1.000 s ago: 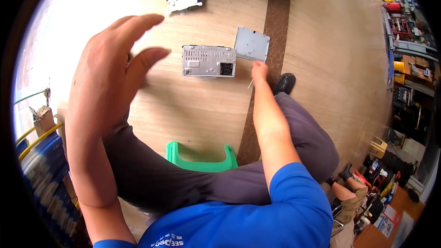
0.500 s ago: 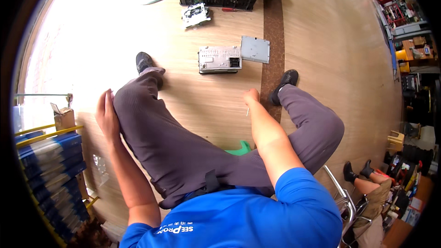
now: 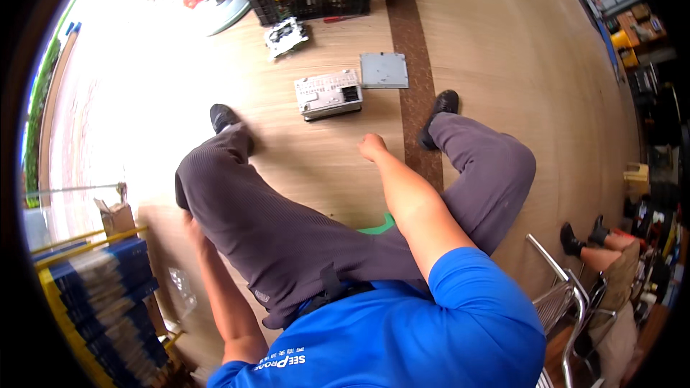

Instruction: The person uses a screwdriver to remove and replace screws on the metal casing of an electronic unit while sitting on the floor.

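A silver metal box-shaped electronic unit (image 3: 327,93), much like a car stereo, rests on the floor ahead of me, with a dark socket at its right end. Just beyond its right corner lies a flat grey metal cover (image 3: 384,72). My right hand (image 3: 371,147) is closed in the air, nearer to me than the unit and apart from it. Whatever its fingers hold is hidden in this view. Down beside my left knee is my left hand (image 3: 192,228), its fingers hidden behind the trouser leg.
A black crate (image 3: 309,1) of tools stands at the back, a red-handled tool (image 3: 338,19) at its foot. Left of that lies a silver mechanism (image 3: 286,37). Stacked blue boxes (image 3: 108,294) are at left, a metal chair (image 3: 568,294) and a seated person's legs (image 3: 600,241) at right.
My left hand has gone from the outer side of my knee to behind it. The thin pale rod that showed below my right hand is out of sight. The whole view has shifted.
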Motion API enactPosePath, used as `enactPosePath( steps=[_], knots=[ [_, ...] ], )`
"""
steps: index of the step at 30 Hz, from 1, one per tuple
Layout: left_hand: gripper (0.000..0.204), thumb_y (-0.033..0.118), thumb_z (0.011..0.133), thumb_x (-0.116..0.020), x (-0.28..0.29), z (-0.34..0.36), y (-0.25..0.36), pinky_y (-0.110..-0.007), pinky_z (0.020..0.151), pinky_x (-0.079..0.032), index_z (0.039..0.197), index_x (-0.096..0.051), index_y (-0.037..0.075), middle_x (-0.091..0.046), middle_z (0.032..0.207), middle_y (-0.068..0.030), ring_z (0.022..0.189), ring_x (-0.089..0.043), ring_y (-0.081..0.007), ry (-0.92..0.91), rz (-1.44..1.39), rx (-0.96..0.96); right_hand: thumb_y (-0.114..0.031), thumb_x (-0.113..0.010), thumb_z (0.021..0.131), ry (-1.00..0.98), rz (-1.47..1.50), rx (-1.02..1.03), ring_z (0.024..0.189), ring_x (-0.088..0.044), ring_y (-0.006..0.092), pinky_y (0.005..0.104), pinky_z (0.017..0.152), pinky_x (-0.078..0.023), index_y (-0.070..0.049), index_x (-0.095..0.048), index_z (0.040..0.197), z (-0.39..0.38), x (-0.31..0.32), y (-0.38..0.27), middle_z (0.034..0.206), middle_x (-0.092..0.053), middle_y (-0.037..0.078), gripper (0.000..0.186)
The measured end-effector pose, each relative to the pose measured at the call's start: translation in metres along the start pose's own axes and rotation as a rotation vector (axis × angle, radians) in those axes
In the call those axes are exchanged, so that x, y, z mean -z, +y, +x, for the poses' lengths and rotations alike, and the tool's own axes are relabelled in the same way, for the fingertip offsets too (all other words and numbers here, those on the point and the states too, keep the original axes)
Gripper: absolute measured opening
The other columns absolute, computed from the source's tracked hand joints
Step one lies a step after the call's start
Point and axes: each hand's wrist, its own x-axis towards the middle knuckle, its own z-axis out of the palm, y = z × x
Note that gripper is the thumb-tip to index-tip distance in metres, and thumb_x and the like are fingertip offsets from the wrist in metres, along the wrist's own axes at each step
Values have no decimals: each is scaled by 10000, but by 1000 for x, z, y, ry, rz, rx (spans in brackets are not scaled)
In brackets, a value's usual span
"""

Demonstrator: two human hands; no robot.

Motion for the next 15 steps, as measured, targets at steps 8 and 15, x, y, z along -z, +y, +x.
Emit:
enactPosePath(
  steps=[8, 15],
  knots=[
    [226, 78, 992, -553, 31, -11, 45, -242, 782, -498, 1171, -599, -52, -664, 1032, -68, 908, -626, -113, -70, 43, 37, -324, -678, 872, 5, 2, -68, 1096, -622, 367, 428, 926, -506, 13, -681, 1083, 5, -17, 5, 1145, -660, 226, 398],
    [170, 117, 987, -545, -36, -66, 136, -249, 660, -441, 969, -603, -42, -611, 817, -21, 735, -532, -87, -160, 825, -170, -325, -683, 870, -77, -60, -28, 1105, -616, 372, 432, 937, -500, 14, -677, 1080, 9, -14, -3, 1145, -656, 235, 399]
  ],
)
